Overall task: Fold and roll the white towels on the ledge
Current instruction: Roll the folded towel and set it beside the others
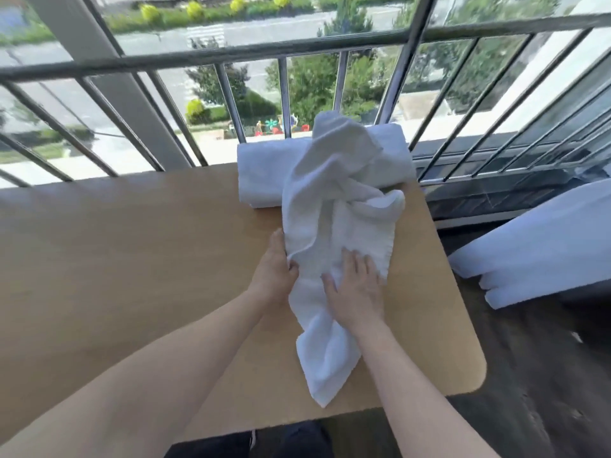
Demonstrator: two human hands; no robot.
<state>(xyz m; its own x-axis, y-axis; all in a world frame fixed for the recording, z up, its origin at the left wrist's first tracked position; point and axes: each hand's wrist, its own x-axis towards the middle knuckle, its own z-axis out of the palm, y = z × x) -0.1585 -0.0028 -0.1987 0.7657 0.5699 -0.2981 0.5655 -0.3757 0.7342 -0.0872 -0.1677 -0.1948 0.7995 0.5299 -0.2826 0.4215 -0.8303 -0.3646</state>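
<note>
A crumpled white towel (330,233) lies lengthwise on the tan wooden table (132,259), its far end draped over a rolled white towel (261,173) at the table's back edge. My left hand (276,271) grips the crumpled towel's left edge, with the thumb curled onto the cloth. My right hand (355,289) lies flat on the towel's middle, fingers spread and pressing it down. The towel's near end hangs twisted toward the table's front edge.
A metal railing (284,94) runs right behind the table, with a street and trees far below. More white fabric (542,249) lies to the right, off the table, above a dark floor. The table's rounded right corner is near my right forearm.
</note>
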